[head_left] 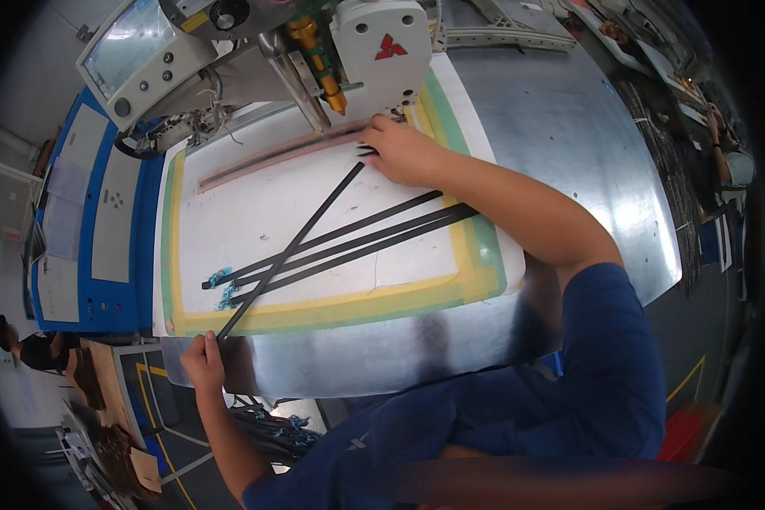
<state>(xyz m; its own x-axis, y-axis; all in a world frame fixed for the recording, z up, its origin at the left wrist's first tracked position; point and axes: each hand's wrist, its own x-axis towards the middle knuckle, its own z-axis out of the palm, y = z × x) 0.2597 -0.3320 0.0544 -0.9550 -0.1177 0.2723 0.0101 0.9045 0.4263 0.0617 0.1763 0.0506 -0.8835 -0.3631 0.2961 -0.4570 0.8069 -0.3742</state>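
A long narrow black strap [291,248] runs slantwise across the white work sheet [314,191]. At its near left end, my left hand [204,361] is closed on it. My right hand [404,153] is by the strap's far end, its fingers curled; small dark pointed bits show at the fingertips, too small to name. Just beyond those fingers lies a pinkish strip with a dark slot [272,160]. Beneath the slanting strap, several more black straps [374,240] lie side by side, blue threads [226,293] at their left ends. My right forearm covers their right ends.
Over the sheet hangs a sewing machine head [381,51], with a gold-coloured cylinder [319,64] beside it and a control panel [136,64] at left. Yellow and green tape [357,314] borders the sheet on the metal table [586,161]. More dark straps [272,429] hang below the near edge.
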